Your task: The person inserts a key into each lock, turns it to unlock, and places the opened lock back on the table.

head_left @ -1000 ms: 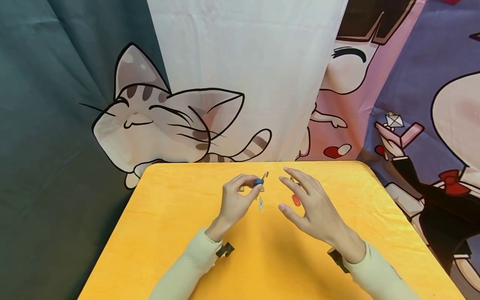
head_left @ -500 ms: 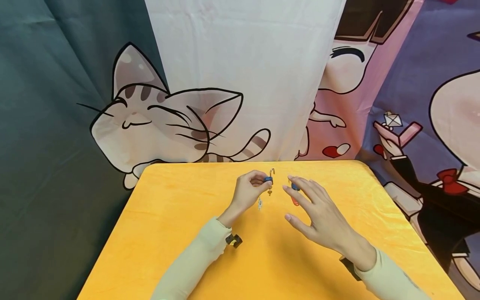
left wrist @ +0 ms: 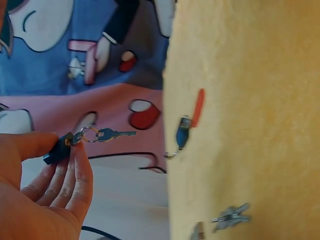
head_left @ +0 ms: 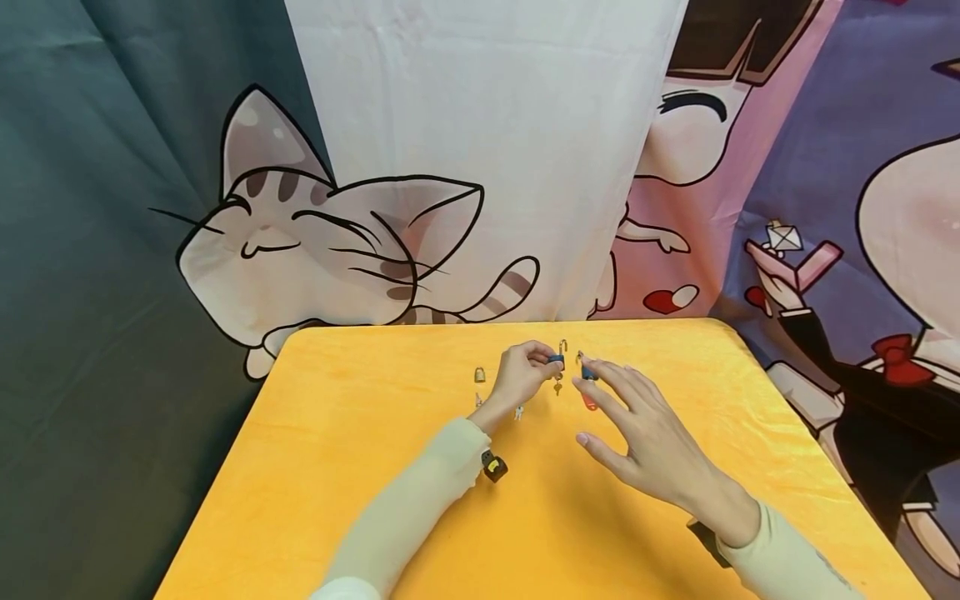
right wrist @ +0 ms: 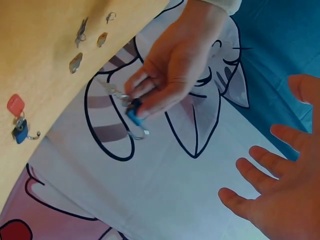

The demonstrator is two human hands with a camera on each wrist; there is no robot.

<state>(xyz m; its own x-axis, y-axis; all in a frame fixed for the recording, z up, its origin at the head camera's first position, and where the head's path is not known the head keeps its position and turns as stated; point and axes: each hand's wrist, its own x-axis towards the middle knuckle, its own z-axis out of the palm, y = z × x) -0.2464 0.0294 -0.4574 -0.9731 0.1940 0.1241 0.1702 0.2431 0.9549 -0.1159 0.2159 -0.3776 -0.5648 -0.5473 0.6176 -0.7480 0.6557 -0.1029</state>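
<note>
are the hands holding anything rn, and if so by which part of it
The left hand pinches a blue padlock by its body, with the open shackle and hanging key free. The right hand holds nothing.

Cartoon backdrop (head_left: 480, 133) (smiling cat (head_left: 322, 258)) behind yellow table (head_left: 337, 408)

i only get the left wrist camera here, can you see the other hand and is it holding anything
Observer: The head view shows the right hand, and it holds nothing.
Operator: ok and the blue padlock pinched in the left hand, is it locked, cant see the shackle from here
Observer: It is unlocked; the head view shows the shackle standing open.
Operator: anything on the table left of that hand that im missing
Observer: Yes, a gold-coloured padlock there, in the head view.
</note>
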